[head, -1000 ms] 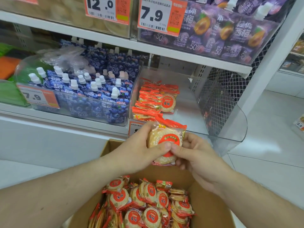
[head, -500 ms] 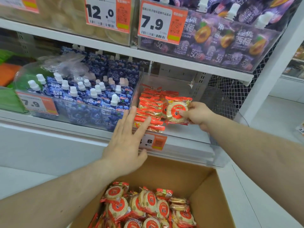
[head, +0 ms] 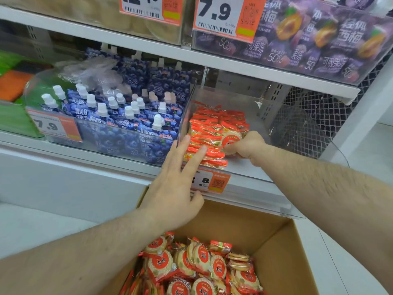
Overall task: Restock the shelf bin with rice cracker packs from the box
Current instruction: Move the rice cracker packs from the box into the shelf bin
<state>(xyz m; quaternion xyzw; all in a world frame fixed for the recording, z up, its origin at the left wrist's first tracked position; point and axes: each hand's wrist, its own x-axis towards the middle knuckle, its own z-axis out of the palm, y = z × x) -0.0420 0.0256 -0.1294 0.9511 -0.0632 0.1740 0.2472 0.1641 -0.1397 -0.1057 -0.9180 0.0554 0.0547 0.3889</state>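
One rice cracker pack [head: 230, 139], gripped by the right hand [head: 247, 146], should seat flush against the stack [head: 207, 137] at the shelf bin's [head: 263, 124] left wall while the flat, spread left hand [head: 176, 188] steadies it.

bin [head: 297, 128] right half free, pack stack [head: 209, 135] left

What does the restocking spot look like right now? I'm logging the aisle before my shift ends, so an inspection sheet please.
Surface: white shelf carrying clear bins.
Job's things: rice cracker packs stacked at the left of the clear shelf bin; one pack being set beside them; more packs in the open cardboard box below.
Clutter: crumpled clear plastic over the blue spouted pouches.
Grippers: left hand open, fingers straight against the bin front; right hand grips the pack inside the bin.
Cables: nothing seen.
Surroundings: purple pouches on the upper shelf, orange price tags, wire mesh panel at right.
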